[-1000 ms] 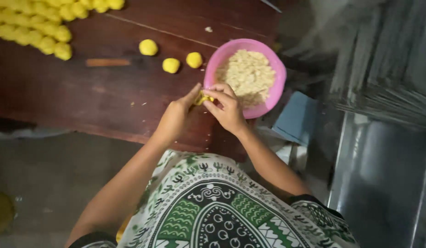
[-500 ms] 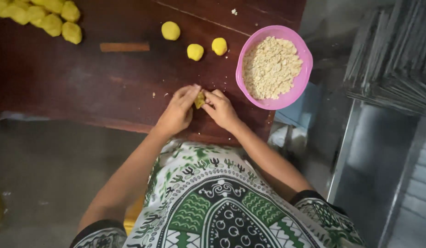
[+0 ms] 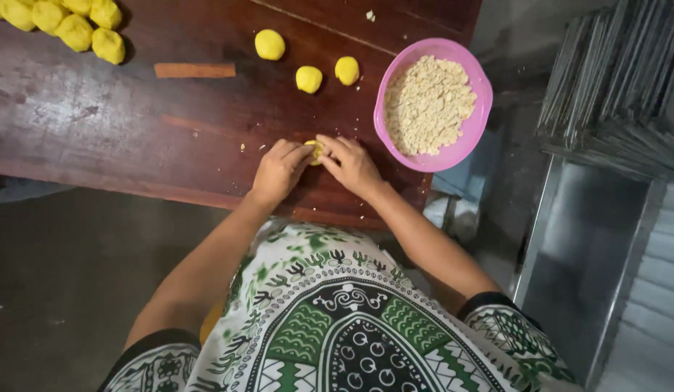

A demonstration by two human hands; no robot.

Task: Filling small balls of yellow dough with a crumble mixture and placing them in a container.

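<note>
Mostly hidden, the yellow dough piece (image 3: 317, 151) sits pinched between both hands' fingers (image 3: 299, 154).

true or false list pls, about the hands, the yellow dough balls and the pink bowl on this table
1. Both hands, left hand and right hand, pinch one yellow dough piece between them. True.
2. The pink bowl is empty. False: it holds pale crumbly filling.
3. Three separate dough balls lie on the wooden table beyond the hands. True.
4. The pile of dough balls sits right beside the bowl. False: it lies at the far left corner.
</note>
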